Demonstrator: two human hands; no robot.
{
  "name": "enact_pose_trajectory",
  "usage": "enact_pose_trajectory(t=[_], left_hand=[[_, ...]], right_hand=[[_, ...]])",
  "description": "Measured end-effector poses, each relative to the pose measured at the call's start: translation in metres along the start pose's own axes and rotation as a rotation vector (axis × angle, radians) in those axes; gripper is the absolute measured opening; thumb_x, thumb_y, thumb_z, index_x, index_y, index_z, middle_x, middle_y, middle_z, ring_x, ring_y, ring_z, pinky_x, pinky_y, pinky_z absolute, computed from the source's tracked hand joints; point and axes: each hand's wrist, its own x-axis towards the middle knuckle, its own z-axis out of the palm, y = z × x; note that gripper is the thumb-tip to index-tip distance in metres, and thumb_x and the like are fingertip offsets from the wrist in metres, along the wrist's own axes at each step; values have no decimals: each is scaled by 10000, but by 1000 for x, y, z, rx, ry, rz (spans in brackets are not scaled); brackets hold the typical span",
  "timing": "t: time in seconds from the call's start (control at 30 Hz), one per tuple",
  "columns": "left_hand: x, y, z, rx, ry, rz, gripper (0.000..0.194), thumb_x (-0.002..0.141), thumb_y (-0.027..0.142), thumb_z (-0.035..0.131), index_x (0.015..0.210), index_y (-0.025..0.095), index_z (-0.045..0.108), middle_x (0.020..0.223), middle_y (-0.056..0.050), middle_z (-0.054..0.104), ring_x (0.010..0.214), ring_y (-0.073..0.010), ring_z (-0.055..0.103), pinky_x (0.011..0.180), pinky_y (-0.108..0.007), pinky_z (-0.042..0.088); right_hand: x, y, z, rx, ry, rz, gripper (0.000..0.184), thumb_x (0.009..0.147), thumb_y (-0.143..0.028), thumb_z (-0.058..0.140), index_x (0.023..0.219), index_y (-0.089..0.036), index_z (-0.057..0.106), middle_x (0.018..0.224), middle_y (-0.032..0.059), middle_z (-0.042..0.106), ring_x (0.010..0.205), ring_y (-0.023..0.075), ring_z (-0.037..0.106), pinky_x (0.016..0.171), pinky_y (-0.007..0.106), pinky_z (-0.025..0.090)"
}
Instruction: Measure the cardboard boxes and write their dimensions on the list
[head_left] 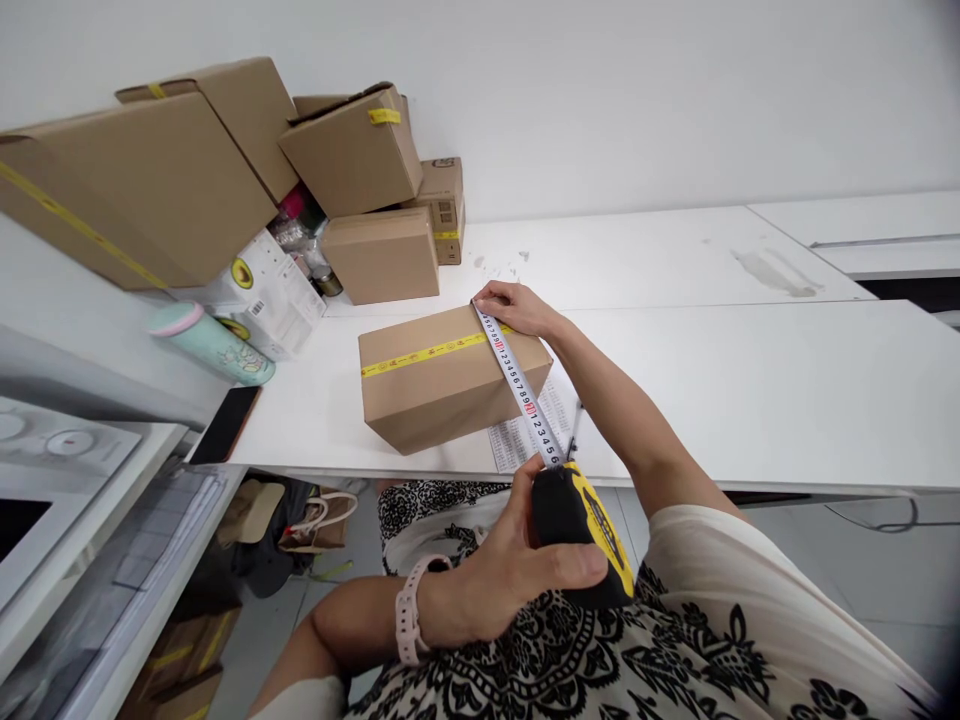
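Cardboard box point(420, 390), plain brown and closed, with crisp edges and its longer side running left to right, lies on the near part of the white worktop point(712, 390), left of the middle. A yellow strip point(424, 357) with small dark marks follows the seam along its top. A smaller carton point(382, 258) stands just beyond its far left side. A printed sheet point(517, 447) shows at its near right side. The left grip point(517, 570) is wrapped round a black and yellow tape measure case point(577, 530), thumb across its side, at the near edge. The right grip point(517, 305) is narrow, fingertips holding the blade's end at the box's far top edge. The steel blade point(514, 375), with black numerals and red marks, crosses the box top and slants near and right, over the sheet, to the case.
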Motion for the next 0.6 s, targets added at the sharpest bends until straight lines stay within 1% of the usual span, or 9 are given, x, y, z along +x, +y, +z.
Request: enact_pose_trajectory(t=[0.13,0.23,0.33,0.4,0.43,0.47,0.5,0.57,0.6], left_hand=[[1,2,2,11,3,0,894,637,298,945,1362,282,421,1158,-79,600,1035,-272,640,956,-502,482],[-1,3,-1,-4,14,-22,944,614,303,956,1389,282,418,1157,-90,620,1041,-284,650,952,-512,504],[-11,9,-14,6,19,5,1017,581,295,970,1444,306,432,1251,-117,632,1135,-341,647,987,-557,509],[-24,20,-27,44,8,92,1067,542,269,987,1470,337,464,1367,-125,611,1225,-383,616,1020,-571,508],[-33,28,-34,66,28,150,1064,542,271,987,1475,352,484,1409,-120,601,1244,-394,610,1017,-567,521],[-42,37,-42,89,64,202,1036,552,288,983,1470,363,510,1422,-114,606,1235,-402,621,990,-563,549],[-52,47,-50,108,151,260,955,603,329,958,1459,367,537,1417,-105,621,1210,-398,641,956,-552,579],[-73,66,-65,161,335,309,639,763,454,834,1362,337,646,1299,-97,706,1132,-389,691,845,-529,638],[-82,75,-73,196,431,430,578,789,515,791,1325,332,676,1286,-84,721,1151,-392,687,834,-520,650]], right_hand=[[-1,-3,0,-8,0,16,284,884,-456,597,991,-227,725,936,51,740,895,242,632,864,407,494],[-2,-5,0,27,-1,7,362,894,-523,597,1033,-216,729,1008,68,750,949,255,643,928,434,499],[-7,-2,-3,151,89,21,578,942,-675,480,1250,-230,682,1267,104,713,1132,283,633,1025,461,486],[-17,3,-8,259,176,80,705,956,-756,358,1396,-262,599,1416,109,646,1244,292,606,1062,473,481],[-23,5,-11,300,210,116,748,951,-782,318,1437,-271,567,1453,108,625,1281,297,593,1072,478,482],[-32,8,-14,326,233,151,782,942,-803,302,1456,-270,554,1470,112,614,1308,304,584,1079,485,483],[-41,10,-16,336,245,184,809,930,-820,304,1459,-262,555,1477,119,610,1328,314,576,1085,493,483],[-61,13,-19,333,243,247,850,906,-845,325,1440,-236,584,1474,141,612,1347,339,568,1091,516,483],[-70,13,-19,331,229,277,863,898,-854,329,1423,-226,604,1467,150,618,1348,352,569,1090,530,484]])
